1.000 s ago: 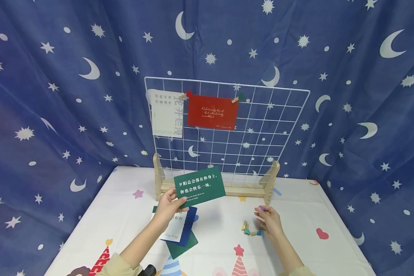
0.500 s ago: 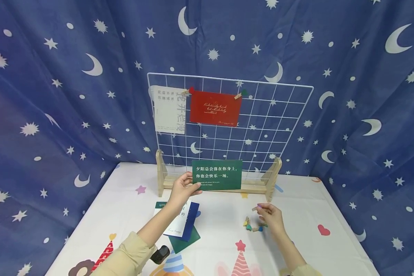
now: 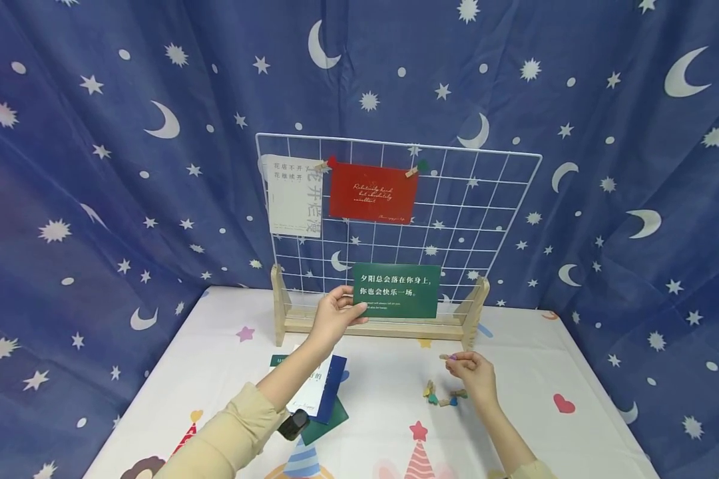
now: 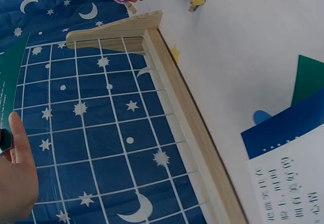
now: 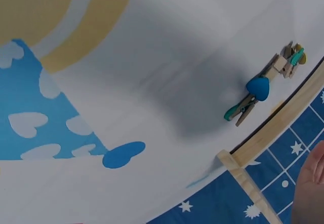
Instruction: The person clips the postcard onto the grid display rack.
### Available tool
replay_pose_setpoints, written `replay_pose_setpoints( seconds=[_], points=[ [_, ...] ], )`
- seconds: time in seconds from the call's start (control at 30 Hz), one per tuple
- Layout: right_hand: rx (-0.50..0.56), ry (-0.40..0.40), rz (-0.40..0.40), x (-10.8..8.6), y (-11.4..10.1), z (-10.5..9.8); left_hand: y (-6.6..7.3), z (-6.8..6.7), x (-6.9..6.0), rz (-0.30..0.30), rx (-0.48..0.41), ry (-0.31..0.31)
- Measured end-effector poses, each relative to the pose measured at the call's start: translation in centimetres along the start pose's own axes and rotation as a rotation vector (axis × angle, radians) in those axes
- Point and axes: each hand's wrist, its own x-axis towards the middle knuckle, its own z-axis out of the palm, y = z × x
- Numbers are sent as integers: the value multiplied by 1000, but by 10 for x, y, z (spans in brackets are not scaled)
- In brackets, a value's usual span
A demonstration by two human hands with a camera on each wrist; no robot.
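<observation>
My left hand [image 3: 333, 318] pinches the left edge of a green card [image 3: 397, 291] with white writing, held upright before the lower part of the white wire grid [image 3: 485, 193]. Between thumb and fingers my right hand [image 3: 477, 380] holds a small wooden clip [image 3: 445, 357] with a purple piece, above the table and right of the card. Several clips with coloured hearts [image 5: 258, 88] lie just below that hand. On the grid hang a white card [image 3: 293, 199] and a red card [image 3: 373, 193], with wooden clips at their top edges.
The grid stands in a wooden base [image 3: 371, 329] at the back of the table [image 3: 395, 386]. A white card [image 3: 307, 396], a blue card [image 3: 333, 389] and a green card [image 3: 329, 426] overlap on the table at left. Behind hangs a blue curtain [image 3: 174, 173].
My left hand has moved right and up towards the grid, and the green card has gone from slanted to level. My right hand has shifted slightly, its clip turning out from the fingertips.
</observation>
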Motion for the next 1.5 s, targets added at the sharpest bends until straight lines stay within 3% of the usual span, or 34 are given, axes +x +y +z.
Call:
replay_pose_setpoints(
  seconds=[0.37, 0.83, 1.1, 1.27, 1.5],
  points=[
    [26, -23, -20, -2, -9, -7, 9, 16, 14, 5, -8, -33],
    [73, 90, -105, 4, -46, -41, 32, 36, 26, -17, 16, -84],
    [13, 80, -209, 10, -74, -53, 42, 46, 35, 7, 30, -102],
    [41, 150, -259, 15, -91, -57, 50, 52, 43, 23, 19, -76],
    [13, 161, -372, 25, -110, -56, 65, 60, 57, 110, 51, -88]
  ],
)
